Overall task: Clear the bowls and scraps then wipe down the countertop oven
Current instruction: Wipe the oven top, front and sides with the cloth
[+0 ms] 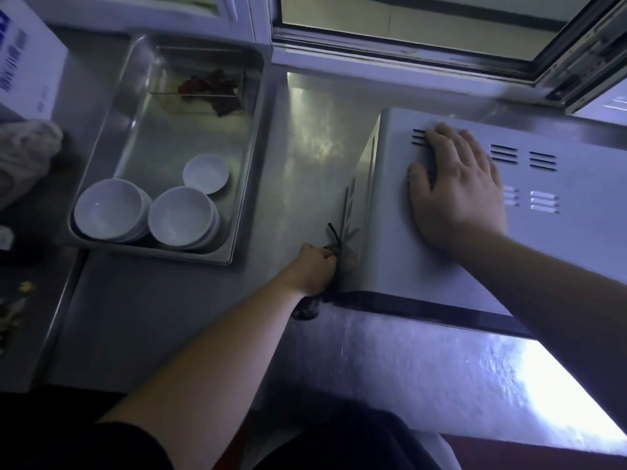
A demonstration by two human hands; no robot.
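A silver countertop oven (pixel 458 266) stands on the steel counter at the right. My right hand (pixel 458 184) lies flat, fingers spread, on its top near the vent slots. My left hand (pixel 314 269) is closed around a dark cloth or scrap (pixel 334 237), pressed against the oven's left side near its front corner; what it is cannot be told. White bowls (pixel 112 208) (pixel 181 215) in two stacks and a small white dish (pixel 206 173) sit in a steel tray (pixel 244 184) to the left. Dark red scraps (pixel 210 88) lie at the tray's far end.
Bare steel counter (pixel 312 147) lies between tray and oven. An open window frame (pixel 441 45) runs along the back. A white box (pixel 27 62) and a crumpled pale cloth (pixel 23 154) sit at the far left. Small scraps (pixel 13 310) lie on the left counter edge.
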